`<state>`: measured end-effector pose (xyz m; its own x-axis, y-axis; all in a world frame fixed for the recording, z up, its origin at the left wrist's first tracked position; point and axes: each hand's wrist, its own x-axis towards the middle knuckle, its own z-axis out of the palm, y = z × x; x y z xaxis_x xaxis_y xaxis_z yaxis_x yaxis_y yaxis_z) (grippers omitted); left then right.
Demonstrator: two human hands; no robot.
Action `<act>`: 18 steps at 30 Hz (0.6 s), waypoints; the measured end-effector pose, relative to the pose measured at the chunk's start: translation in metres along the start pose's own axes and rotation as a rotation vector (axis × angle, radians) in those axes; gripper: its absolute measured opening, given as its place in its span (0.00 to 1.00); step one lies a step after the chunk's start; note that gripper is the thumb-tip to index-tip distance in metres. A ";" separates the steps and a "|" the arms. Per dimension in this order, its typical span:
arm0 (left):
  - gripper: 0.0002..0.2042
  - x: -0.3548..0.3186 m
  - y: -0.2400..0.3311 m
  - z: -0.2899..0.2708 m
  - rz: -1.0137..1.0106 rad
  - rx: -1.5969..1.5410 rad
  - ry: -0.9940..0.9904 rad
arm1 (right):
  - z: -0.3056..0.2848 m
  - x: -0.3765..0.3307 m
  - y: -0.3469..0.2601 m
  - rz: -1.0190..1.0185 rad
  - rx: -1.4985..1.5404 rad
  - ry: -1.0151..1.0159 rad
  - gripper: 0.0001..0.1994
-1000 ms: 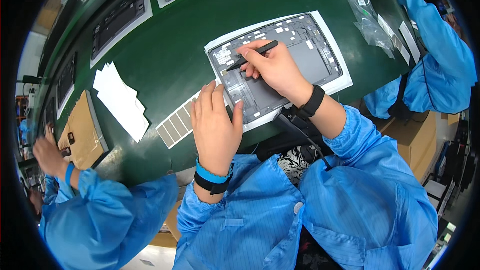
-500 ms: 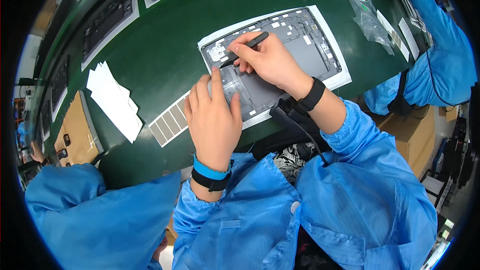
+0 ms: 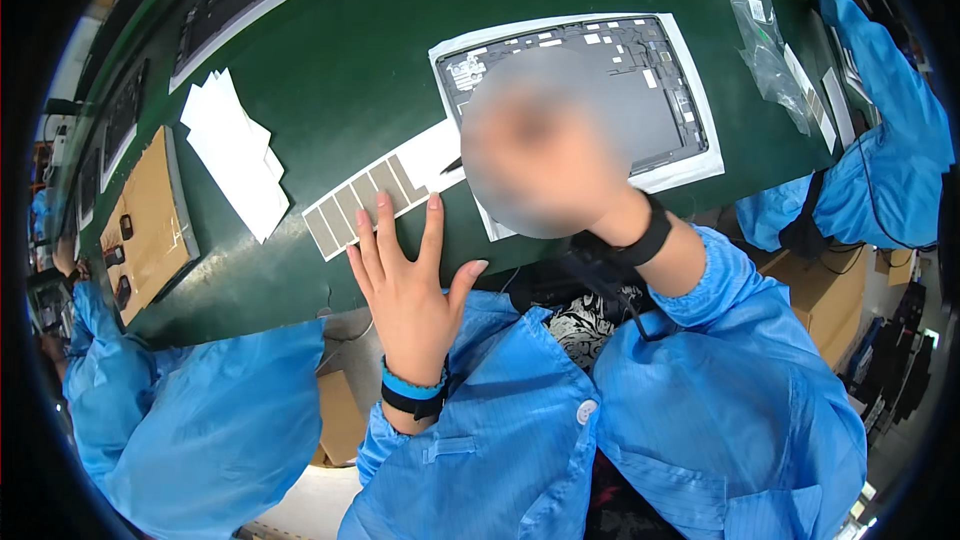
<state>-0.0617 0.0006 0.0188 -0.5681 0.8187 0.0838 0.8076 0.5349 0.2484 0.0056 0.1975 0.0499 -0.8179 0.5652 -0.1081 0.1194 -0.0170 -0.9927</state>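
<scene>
the left hand lies open and flat, fingers spread, on the green table, its fingertips touching the near end of a strip of grey adhesive pads on white backing, which lies just left of the open laptop base. the right hand is raised over the near left part of that laptop base and is blurred, so i cannot tell whether it is open or gripping anything. a stack of white sheets lies further left of the strip, and a clear plastic bag lies right of the laptop base.
</scene>
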 end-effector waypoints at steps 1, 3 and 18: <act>0.35 0.001 0.000 0.002 -0.007 -0.007 0.003 | 0.007 0.003 0.008 -0.050 -0.063 -0.018 0.10; 0.35 0.002 0.001 0.003 -0.012 -0.006 0.004 | 0.014 0.006 0.018 -0.101 -0.130 -0.040 0.09; 0.36 0.003 0.002 0.003 -0.045 -0.049 0.015 | -0.003 -0.013 0.003 -0.034 0.205 0.149 0.11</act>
<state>-0.0618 0.0048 0.0168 -0.6061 0.7908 0.0854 0.7727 0.5600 0.2989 0.0180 0.1925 0.0484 -0.7259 0.6830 -0.0809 -0.0352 -0.1543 -0.9874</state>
